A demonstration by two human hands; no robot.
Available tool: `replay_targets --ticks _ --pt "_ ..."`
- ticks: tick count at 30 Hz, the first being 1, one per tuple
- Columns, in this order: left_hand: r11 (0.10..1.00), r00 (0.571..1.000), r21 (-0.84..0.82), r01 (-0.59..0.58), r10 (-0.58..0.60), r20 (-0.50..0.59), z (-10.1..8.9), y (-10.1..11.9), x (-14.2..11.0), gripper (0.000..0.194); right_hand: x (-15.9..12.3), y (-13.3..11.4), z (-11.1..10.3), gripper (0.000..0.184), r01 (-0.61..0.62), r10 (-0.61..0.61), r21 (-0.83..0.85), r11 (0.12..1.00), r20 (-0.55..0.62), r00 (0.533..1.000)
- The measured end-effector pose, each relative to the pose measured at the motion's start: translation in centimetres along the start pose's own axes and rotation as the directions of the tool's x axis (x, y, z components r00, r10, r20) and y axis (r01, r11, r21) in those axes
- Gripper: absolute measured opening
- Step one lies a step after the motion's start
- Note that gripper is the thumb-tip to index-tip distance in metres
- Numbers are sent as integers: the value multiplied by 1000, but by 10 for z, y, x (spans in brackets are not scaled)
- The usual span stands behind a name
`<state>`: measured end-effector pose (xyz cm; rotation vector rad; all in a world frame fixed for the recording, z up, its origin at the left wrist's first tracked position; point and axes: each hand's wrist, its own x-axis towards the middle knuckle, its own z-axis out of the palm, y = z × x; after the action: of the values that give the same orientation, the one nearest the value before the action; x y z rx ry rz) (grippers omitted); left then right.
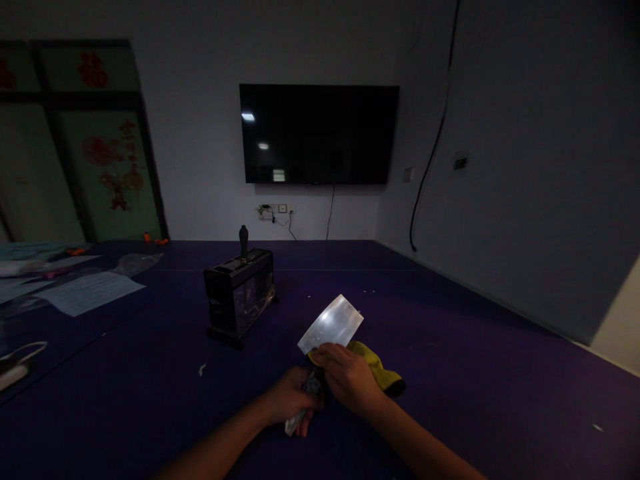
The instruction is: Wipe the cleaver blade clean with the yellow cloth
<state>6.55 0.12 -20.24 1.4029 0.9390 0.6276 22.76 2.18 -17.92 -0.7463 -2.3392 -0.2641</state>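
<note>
A cleaver [336, 323] with a broad, shiny blade points away from me over the purple table. Wrapped round its handle is my left hand [294, 398], with the handle's pale end sticking out below the fingers. My right hand [350, 377] is closed on a yellow cloth [376, 367], pressing it to the blade near the handle. Part of the cloth hangs to the right and ends in a dark edge. To the left of the blade stands a black knife block [240, 293] with clear sides and one dark-handled knife [243, 241] upright in it.
Paper sheets [93, 292] and a clear plastic bag [137, 263] lie on the table's left side. A white object with a cable [15, 375] sits at the left edge. Small white scraps [202, 369] dot the purple tabletop [475, 400]. A television [320, 133] hangs on the far wall.
</note>
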Motion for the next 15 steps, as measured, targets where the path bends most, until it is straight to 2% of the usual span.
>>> replay_targets --ticks 10,15 --pt "1000 1000 -11 26 -26 7 -1 8 -7 15 -2 13 -2 39 -129 127 -67 989 -43 991" --pt "999 999 12 41 -41 -1 0 7 -6 15 -3 12 0 39 -143 140 -56 988 -57 989"
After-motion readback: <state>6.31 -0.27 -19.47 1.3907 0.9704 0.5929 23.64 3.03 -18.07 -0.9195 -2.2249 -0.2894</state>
